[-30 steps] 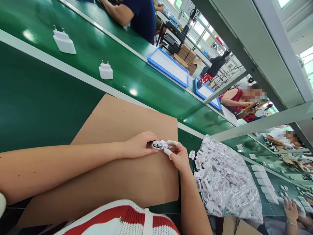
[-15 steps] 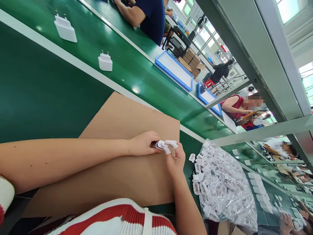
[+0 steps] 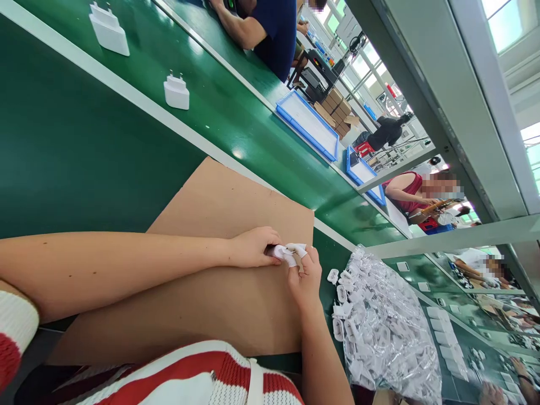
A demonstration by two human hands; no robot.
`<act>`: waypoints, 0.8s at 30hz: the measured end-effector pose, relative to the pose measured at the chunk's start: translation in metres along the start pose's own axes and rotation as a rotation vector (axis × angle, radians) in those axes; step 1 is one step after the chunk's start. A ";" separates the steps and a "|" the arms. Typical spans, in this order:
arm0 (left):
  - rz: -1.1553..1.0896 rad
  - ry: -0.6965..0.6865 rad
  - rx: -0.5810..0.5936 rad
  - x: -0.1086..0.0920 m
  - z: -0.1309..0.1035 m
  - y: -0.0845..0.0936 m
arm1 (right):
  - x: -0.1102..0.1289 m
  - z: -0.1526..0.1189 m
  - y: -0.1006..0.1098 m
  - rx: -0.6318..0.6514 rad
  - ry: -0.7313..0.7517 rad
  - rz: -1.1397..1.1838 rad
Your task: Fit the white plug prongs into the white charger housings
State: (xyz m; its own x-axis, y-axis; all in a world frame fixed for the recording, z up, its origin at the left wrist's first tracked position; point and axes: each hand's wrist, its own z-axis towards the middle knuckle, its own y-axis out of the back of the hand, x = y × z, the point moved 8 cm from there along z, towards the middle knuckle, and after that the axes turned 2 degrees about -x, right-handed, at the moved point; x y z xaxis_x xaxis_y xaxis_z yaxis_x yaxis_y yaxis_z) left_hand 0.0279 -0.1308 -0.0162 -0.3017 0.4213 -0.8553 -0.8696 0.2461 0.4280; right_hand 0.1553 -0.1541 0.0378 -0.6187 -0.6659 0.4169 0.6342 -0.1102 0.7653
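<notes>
My left hand (image 3: 255, 247) is closed around a small white plastic charger housing (image 3: 275, 251), held just above a sheet of brown cardboard (image 3: 228, 315). From the other side my right hand (image 3: 306, 275) meets it, with white finger cots on the thumb and fingertips. Those covered fingers are bent in and pressed to the housing, hiding most of it. Whether a smaller part is pinched there I cannot tell. To the right of my right hand lies a clear plastic bag (image 3: 392, 332) full of white housings, several spilling from its mouth.
Two white plug chargers (image 3: 176, 91) stand prongs up on the green conveyor belt (image 3: 236, 129) beyond the cardboard. Blue-rimmed trays (image 3: 310, 124) line the far side. A grey metal frame (image 3: 447, 140) slants overhead at right. Co-workers sit across and along the line.
The chargers on the belt have shifted left and away relative to the cardboard. My right fingers now cover the housing's dark-rimmed end, which showed earlier. The view has tilted slightly.
</notes>
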 end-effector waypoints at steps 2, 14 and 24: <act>0.002 0.000 0.002 0.000 0.000 0.000 | -0.001 0.000 0.000 0.007 0.001 -0.049; 0.066 0.076 0.025 -0.009 -0.001 0.001 | -0.008 -0.002 -0.004 0.022 -0.162 -0.051; 0.069 0.278 0.089 -0.013 0.002 -0.002 | -0.086 -0.041 0.081 0.198 -0.686 -0.688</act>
State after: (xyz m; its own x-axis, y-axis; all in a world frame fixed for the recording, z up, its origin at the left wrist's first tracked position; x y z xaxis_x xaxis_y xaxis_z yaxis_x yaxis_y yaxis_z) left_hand 0.0345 -0.1346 -0.0056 -0.4651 0.1878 -0.8651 -0.8092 0.3061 0.5015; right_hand 0.2792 -0.1359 0.0432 -0.9972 0.0751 -0.0032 -0.0142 -0.1456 0.9892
